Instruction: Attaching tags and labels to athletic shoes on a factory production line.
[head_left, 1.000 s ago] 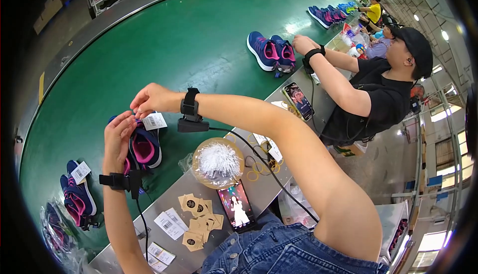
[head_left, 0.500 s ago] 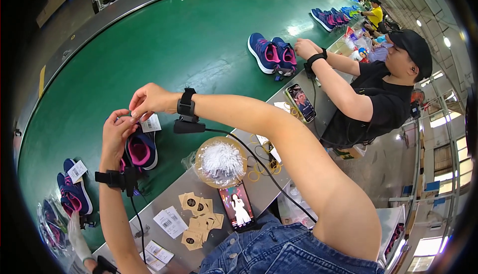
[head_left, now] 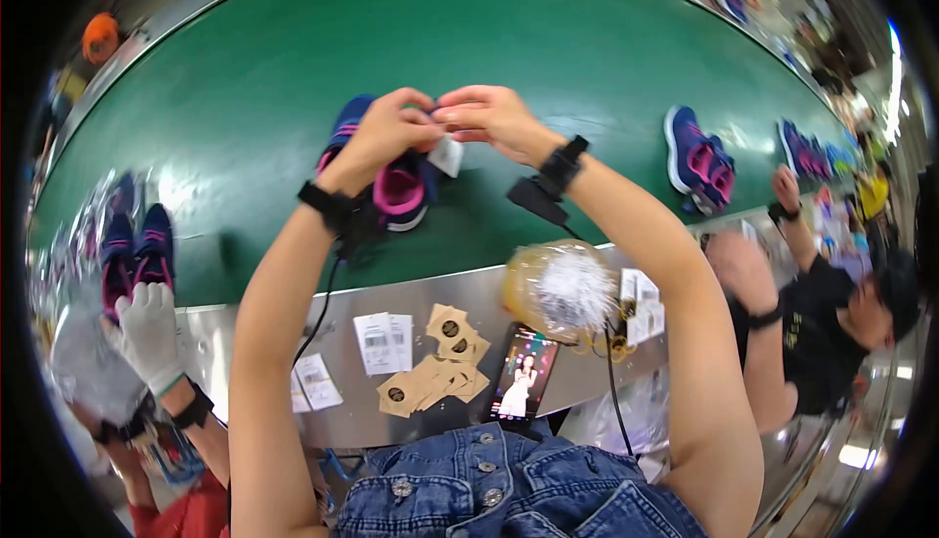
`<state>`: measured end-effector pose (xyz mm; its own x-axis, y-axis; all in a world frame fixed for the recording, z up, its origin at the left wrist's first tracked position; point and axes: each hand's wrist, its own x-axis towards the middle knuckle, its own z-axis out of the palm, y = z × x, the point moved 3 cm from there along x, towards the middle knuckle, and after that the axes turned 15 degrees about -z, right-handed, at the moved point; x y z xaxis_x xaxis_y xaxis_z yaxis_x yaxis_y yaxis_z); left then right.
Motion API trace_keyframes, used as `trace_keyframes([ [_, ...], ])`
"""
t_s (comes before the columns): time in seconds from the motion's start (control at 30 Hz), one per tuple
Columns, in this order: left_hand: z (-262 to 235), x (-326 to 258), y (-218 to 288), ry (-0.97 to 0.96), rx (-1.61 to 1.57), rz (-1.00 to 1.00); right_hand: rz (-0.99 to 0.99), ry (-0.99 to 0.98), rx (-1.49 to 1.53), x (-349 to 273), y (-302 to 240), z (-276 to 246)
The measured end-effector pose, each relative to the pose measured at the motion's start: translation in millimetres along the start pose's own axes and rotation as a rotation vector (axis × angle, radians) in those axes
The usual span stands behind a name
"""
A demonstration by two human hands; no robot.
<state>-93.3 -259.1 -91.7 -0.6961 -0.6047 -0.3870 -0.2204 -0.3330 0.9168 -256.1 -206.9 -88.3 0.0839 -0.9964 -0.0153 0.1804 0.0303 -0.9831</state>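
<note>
On the green belt in front of me stands a pair of navy sneakers [head_left: 402, 196] with pink linings, partly covered by my left hand and wrist. My left hand [head_left: 399, 127] and my right hand [head_left: 492, 121] meet above the right-hand shoe, fingers pinched together. A white hang tag [head_left: 447, 156] dangles just below the fingertips, beside that shoe. Whatever thin piece lies between the fingers is too small and blurred to make out. Both wrists wear black straps with a small device and a cable.
Nearer me, a metal ledge [head_left: 469, 289] carries white tags [head_left: 382, 342], brown cards [head_left: 435, 386], a phone [head_left: 523, 374] and a bowl of white strings [head_left: 562, 289]. A co-worker's gloved hand [head_left: 152, 337] touches sneakers at left. More sneakers [head_left: 698, 161] stand right, near another person [head_left: 831, 333].
My view has swung left, so the belt now runs more level across it. My hands stay pinched together at the same tagged shoe. A co-worker's gloved hand at left shows more fully.
</note>
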Motion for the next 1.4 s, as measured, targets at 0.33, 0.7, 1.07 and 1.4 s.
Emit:
trace_keyframes([
  [0.33,-24,-17,-4,0.096,-0.012,-0.051,0.043,-0.081,0.091,12,12,23],
  [0.7,-30,-16,-7,0.069,0.052,-0.057,-0.25,-0.089,-0.223,13,2,42],
  [1.07,-37,-23,-2,0.083,0.058,-0.04,-0.382,-0.14,-0.341,27,13,42],
  [1.4,-57,-40,-13,0.163,-0.154,-0.029,-0.196,-0.096,-0.301,32,16,62],
])
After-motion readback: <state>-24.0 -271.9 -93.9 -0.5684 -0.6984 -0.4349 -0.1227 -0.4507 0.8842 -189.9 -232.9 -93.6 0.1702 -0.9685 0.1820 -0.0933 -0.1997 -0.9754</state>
